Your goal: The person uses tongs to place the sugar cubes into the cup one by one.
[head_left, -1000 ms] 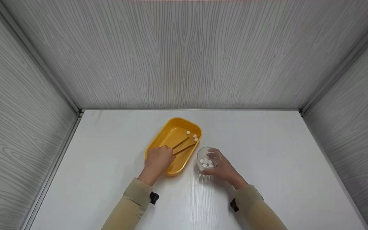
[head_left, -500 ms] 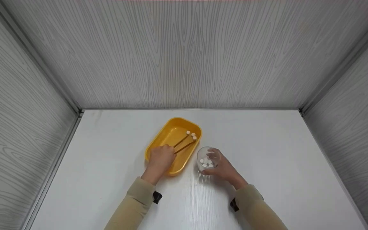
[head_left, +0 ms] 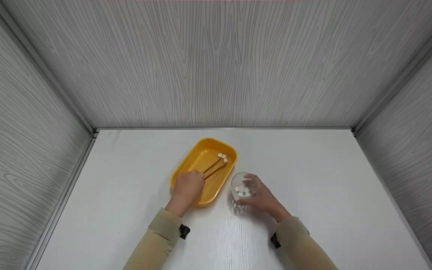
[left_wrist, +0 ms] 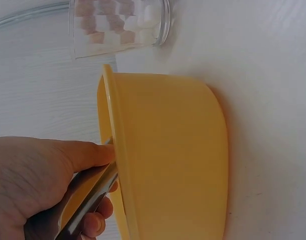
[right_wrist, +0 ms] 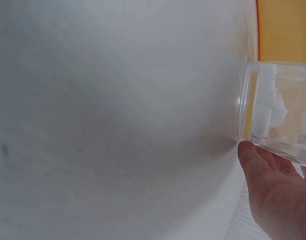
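Observation:
My left hand (head_left: 189,186) reaches over the near left side of a yellow tray (head_left: 201,158) and grips a pair of tongs (head_left: 215,171). In the left wrist view the tongs (left_wrist: 95,192) look like shiny bent metal, pinched between thumb and fingers. Their two arms stand apart inside the tray, tips right at a cluster of 3 small white cubes (head_left: 225,160). Just right of the tray, my right hand (head_left: 263,197) holds a clear glass (head_left: 239,179) from its right side. Several white cubes (head_left: 242,190) lie in the bottom of the glass.
The white tabletop (head_left: 313,180) surrounds the tray and glass. Grey wood-grain panels (head_left: 216,67) enclose it at the back and both sides. The tray's raised wall (left_wrist: 167,150) stands between the left hand and the table.
The tong tips have shifted up and left within the tray, pushing two white cubes toward the third, so all now sit close together. My right hand and the glass have stayed put.

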`<move>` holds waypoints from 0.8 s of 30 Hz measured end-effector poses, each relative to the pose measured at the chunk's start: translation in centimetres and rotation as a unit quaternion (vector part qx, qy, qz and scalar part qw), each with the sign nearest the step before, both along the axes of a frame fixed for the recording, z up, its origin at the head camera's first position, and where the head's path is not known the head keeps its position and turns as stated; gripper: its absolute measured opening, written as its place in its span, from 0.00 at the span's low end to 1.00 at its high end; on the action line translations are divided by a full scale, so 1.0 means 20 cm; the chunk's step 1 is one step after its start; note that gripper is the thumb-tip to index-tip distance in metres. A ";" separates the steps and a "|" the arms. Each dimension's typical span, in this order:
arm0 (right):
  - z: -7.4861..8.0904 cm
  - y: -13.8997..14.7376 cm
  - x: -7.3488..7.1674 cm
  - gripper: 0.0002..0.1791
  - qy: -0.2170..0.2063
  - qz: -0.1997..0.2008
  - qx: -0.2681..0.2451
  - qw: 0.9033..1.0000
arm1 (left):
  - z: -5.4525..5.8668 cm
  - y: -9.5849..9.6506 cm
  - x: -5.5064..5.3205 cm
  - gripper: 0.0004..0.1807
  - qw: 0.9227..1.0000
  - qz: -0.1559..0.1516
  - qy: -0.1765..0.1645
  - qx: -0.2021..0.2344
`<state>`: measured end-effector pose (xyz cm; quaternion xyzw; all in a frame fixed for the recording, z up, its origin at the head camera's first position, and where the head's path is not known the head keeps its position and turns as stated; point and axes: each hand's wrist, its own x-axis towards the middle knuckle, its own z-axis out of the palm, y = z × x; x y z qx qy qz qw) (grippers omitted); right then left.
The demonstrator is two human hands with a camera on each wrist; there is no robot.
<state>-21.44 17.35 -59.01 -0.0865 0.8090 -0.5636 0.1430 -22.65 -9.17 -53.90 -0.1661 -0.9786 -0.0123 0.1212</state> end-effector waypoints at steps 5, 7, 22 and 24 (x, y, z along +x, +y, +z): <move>0.00 0.00 0.00 0.55 0.004 0.001 0.001 1.000 | 0.01 0.01 0.00 0.09 1.000 -0.002 -0.015 -0.006; 0.00 0.00 0.00 0.55 0.005 0.000 0.002 1.000 | 0.01 0.02 -0.01 0.09 1.000 -0.005 -0.012 -0.010; 0.00 0.00 -0.01 0.54 0.005 0.001 0.009 1.000 | 0.01 0.03 -0.01 0.11 1.000 -0.024 0.009 -0.014; 0.00 0.00 -0.01 0.54 0.003 0.000 0.012 1.000 | 0.00 0.03 -0.01 0.11 0.999 -0.027 0.020 -0.021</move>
